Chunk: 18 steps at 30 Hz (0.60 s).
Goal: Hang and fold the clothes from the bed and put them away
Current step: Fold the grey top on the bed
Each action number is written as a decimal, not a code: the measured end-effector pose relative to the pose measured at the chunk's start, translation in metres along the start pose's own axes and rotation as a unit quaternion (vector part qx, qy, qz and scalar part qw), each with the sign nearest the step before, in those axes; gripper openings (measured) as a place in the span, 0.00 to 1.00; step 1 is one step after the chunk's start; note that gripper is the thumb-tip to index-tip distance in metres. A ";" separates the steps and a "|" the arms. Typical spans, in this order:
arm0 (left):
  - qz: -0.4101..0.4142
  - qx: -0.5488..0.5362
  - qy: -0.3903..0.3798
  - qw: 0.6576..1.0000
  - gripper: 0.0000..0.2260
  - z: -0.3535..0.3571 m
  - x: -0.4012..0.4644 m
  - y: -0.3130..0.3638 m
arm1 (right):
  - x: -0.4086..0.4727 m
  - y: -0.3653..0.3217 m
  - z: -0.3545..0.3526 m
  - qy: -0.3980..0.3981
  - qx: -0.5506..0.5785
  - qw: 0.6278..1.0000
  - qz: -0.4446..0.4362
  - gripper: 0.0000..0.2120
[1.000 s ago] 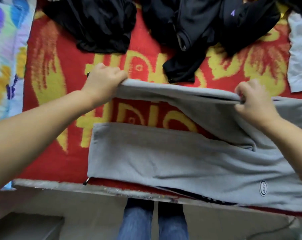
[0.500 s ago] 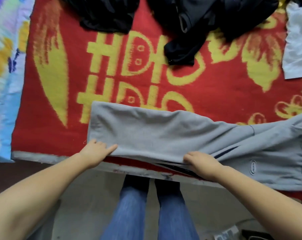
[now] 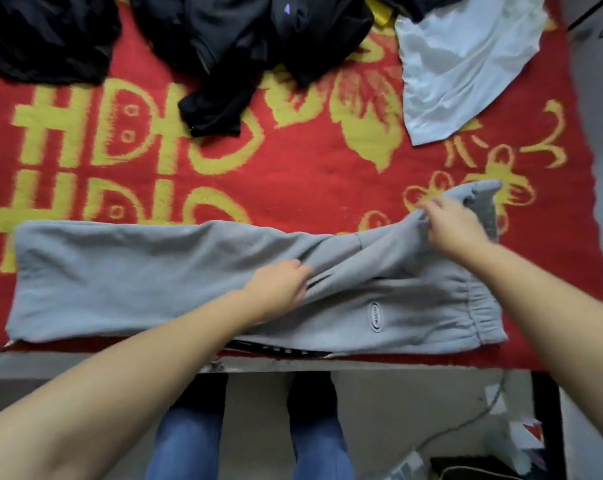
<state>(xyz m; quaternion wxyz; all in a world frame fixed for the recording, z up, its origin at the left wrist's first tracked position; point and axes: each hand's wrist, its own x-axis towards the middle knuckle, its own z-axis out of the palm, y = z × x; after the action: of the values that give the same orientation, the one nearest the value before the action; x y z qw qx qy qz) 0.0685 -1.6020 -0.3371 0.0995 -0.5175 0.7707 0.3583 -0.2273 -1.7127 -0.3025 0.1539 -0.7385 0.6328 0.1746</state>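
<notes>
Grey sweatpants [image 3: 126, 278] lie folded lengthwise along the near edge of the bed, legs to the left, waistband to the right with a small oval logo. My left hand [image 3: 281, 287] rests on the middle of the pants, fingers curled into a fold of cloth. My right hand [image 3: 452, 225] pinches the upper corner of the waist end and holds it lifted off the blanket. Black garments [image 3: 244, 46] lie piled at the far side, and a white garment [image 3: 462, 67] is at the far right.
A red blanket [image 3: 327, 174] with yellow patterns covers the bed. The bed's front edge [image 3: 397, 365] runs across below the pants. My jeans-clad legs [image 3: 185, 441] stand on the floor, with a cable and clutter at the lower right.
The raised leg of the pants was laid down onto the other. Both hands then moved right: the left to the middle, the right up to the waist corner, which it lifted.
</notes>
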 end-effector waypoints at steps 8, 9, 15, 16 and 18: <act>-0.178 -0.107 0.052 0.977 0.18 0.039 0.068 0.069 | 0.057 0.076 -0.008 -0.078 -0.205 0.975 -0.038 0.20; -0.165 -0.104 0.041 0.980 0.17 0.036 0.068 0.068 | 0.055 0.077 -0.012 -0.075 -0.218 0.972 -0.056 0.17; 0.025 0.091 0.210 0.973 0.06 0.017 0.032 0.076 | -0.020 0.114 -0.034 -0.031 -0.122 0.979 -0.163 0.14; 0.058 0.117 0.232 0.964 0.07 0.018 0.022 0.076 | -0.041 0.119 -0.026 -0.042 -0.124 0.974 -0.185 0.15; 0.122 0.135 0.221 0.958 0.06 0.031 0.006 0.077 | -0.079 0.127 0.004 -0.077 -0.139 0.960 -0.230 0.11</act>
<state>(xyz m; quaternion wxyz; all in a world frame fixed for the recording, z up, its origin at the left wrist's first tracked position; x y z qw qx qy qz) -0.0077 -1.5704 -0.3279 -0.0491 -0.4674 0.8720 0.1366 -0.3644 -1.6601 -0.2711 0.1343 -0.8623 0.4017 0.2775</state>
